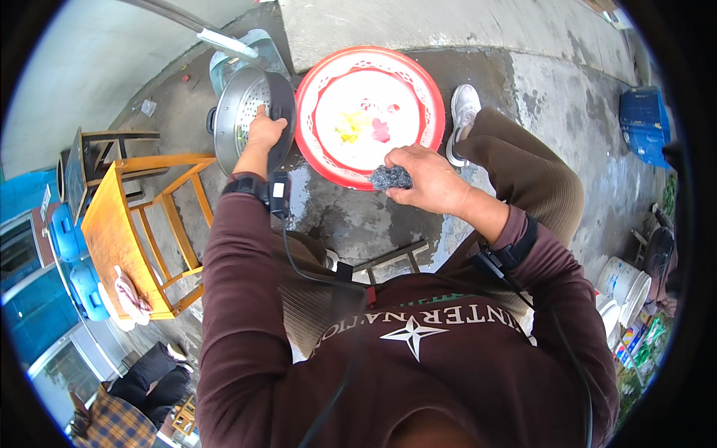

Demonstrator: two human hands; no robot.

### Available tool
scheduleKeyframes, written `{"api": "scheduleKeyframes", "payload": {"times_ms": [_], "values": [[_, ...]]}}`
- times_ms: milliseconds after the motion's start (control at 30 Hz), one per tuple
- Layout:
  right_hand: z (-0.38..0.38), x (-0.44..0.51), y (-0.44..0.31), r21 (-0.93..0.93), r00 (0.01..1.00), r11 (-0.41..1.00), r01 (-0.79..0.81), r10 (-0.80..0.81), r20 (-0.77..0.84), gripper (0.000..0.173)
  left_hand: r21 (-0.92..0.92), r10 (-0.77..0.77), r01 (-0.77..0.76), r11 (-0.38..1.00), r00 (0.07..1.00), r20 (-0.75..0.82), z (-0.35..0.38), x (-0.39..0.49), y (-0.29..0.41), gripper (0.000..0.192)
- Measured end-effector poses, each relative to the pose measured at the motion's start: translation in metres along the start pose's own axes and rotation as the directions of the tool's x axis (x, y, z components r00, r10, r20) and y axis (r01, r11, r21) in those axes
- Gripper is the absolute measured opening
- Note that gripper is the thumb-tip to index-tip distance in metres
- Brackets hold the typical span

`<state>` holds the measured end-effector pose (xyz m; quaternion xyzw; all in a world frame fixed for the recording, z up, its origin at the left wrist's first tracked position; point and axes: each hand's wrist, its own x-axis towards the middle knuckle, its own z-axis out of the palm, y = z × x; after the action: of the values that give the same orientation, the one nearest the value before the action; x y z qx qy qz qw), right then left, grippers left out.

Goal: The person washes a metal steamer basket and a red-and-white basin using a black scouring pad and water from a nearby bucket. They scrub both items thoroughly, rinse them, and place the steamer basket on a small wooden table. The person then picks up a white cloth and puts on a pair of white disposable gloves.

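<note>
My left hand (267, 131) is over a metal steamer pot (228, 126) with a perforated bottom. Its index finger points at the holes and its thumb is spread; the other fingers are hidden, so a grip on the pot cannot be made out. In my right hand (431, 179) is a dark grey scouring pad (390, 178), pinched between thumb and fingers. That hand is at the near rim of a large red-and-white enamel basin (437, 120), which stands on the wet ground and has a yellow and pink flower print on its bottom.
A greenish plastic container (263, 45) stands behind the pot, with a pipe (224, 42) above it. To the left is a wooden stool (106, 235) lying on its side, a cloth (130, 294) against it. A blue barrel (644, 126) and white buckets (622, 285) are at right. Another person (148, 381) is at lower left.
</note>
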<state>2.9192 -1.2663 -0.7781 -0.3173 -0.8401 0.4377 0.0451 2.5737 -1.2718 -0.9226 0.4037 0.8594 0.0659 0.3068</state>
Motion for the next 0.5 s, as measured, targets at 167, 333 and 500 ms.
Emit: {"api": "scheduleKeyframes", "payload": {"times_ms": [167,333,500], "values": [[-0.010,-0.003,0.002,0.024,1.000,1.000,-0.005,0.006,-0.024,0.035,-0.193,-0.060,0.029,0.981,0.986,-0.158,-0.031,0.003,-0.023,0.055],[-0.004,-0.004,0.002,0.157,1.000,0.987,-0.027,0.026,0.010,0.040,-0.604,-0.142,-0.077,0.793,0.941,-0.307,-0.109,-0.039,-0.055,0.023],[0.011,-0.003,0.017,0.291,0.992,0.952,-0.099,0.071,0.103,0.042,-0.845,-0.200,-0.087,0.527,0.954,-0.223,-0.141,-0.095,-0.076,0.012]]}}
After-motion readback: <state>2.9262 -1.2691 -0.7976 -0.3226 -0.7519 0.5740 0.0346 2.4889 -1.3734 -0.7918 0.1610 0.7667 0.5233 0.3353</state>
